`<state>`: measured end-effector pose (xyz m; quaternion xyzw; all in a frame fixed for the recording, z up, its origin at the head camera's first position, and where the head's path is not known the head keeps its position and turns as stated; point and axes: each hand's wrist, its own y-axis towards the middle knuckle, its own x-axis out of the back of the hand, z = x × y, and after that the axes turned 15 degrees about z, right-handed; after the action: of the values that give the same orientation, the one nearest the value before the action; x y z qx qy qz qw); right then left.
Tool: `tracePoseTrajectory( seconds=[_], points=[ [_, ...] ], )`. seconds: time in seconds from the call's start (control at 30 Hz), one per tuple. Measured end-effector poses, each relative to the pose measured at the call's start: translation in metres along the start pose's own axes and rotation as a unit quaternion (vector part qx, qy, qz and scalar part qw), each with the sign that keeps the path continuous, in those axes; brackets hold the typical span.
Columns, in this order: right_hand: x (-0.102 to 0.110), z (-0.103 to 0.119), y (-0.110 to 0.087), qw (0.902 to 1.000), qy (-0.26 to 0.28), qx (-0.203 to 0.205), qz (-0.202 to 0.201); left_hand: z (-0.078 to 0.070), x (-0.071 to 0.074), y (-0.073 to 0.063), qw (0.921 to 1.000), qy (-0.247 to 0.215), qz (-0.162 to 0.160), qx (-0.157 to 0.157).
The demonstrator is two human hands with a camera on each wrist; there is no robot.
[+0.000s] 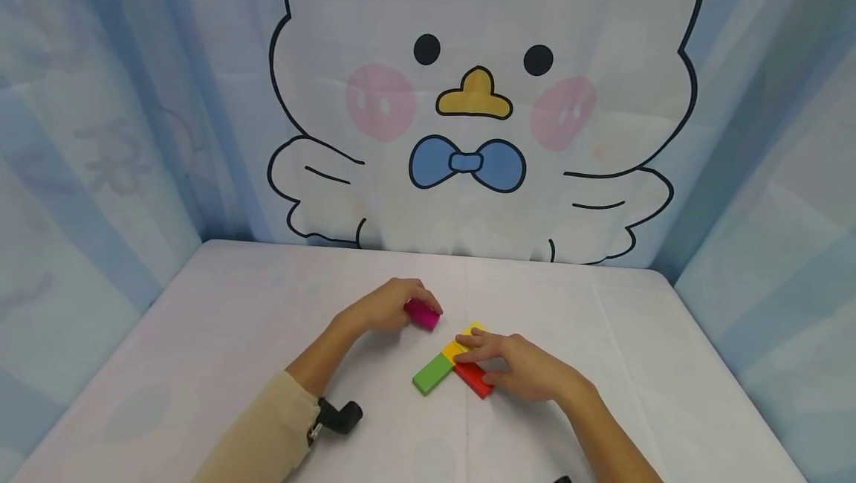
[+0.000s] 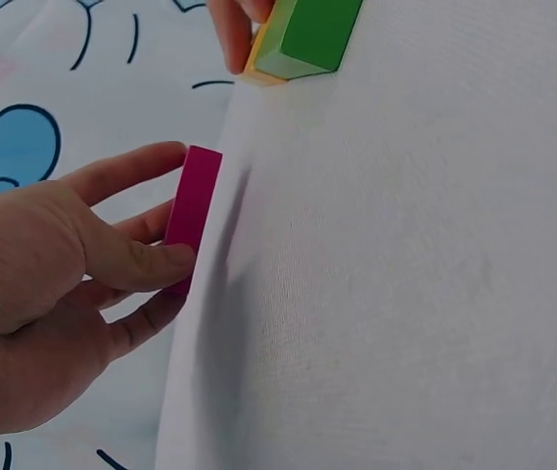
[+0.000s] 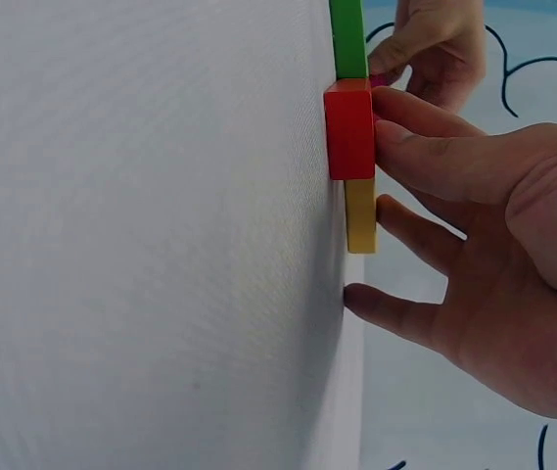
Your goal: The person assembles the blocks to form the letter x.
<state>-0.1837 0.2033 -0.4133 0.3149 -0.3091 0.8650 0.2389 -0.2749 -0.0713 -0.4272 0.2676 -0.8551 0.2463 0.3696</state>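
My left hand (image 1: 393, 305) holds a magenta block (image 1: 423, 314) between thumb and fingertips, close over the table; the left wrist view shows this magenta block (image 2: 195, 206) standing out from the fingers. To its right, a green block (image 1: 432, 374), a yellow block (image 1: 475, 328) and a red block (image 1: 473, 380) lie together on the cloth. Green and yellow run in one diagonal line, and red branches off it toward the front. My right hand (image 1: 528, 365) rests over them with fingers extended, its fingertips at the tops of the yellow and red blocks (image 3: 350, 132).
A pale cloth covers the table (image 1: 301, 282). Behind it hangs a curtain (image 1: 468, 223) printed with a cartoon bird, and blue curtains (image 1: 100, 134) close off both sides. A black wrist device (image 1: 339, 417) sits at the left sleeve (image 1: 267, 427).
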Motion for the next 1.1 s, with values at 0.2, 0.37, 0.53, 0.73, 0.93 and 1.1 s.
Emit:
tracePoseTrajectory(
  seconds=[0.2,0.37,0.53,0.73,0.93,1.1],
  points=[
    [0.001,0.000,-0.001,0.9999,-0.012,0.001,-0.001,-0.005,0.000,-0.004,0.9999,-0.006,0.003,-0.013],
    [0.001,0.001,-0.002,0.9999,-0.013,0.004,-0.004,-0.004,-0.001,-0.006,0.9997,0.001,0.013,-0.020],
    [0.000,0.001,-0.001,0.9999,-0.013,0.007,-0.006,-0.003,-0.002,-0.007,0.9994,0.000,0.018,-0.029],
    [-0.001,-0.001,-0.003,0.9998,-0.014,0.011,-0.008,-0.003,-0.004,-0.005,0.9986,0.000,0.026,-0.045],
    [-0.001,-0.001,-0.002,0.9997,-0.019,0.015,-0.010,-0.007,-0.007,-0.003,0.9983,0.007,0.033,-0.048],
    [-0.001,-0.001,-0.002,0.9996,-0.022,0.016,-0.011,-0.011,-0.009,-0.002,0.9981,-0.002,0.042,-0.045]
  ],
)
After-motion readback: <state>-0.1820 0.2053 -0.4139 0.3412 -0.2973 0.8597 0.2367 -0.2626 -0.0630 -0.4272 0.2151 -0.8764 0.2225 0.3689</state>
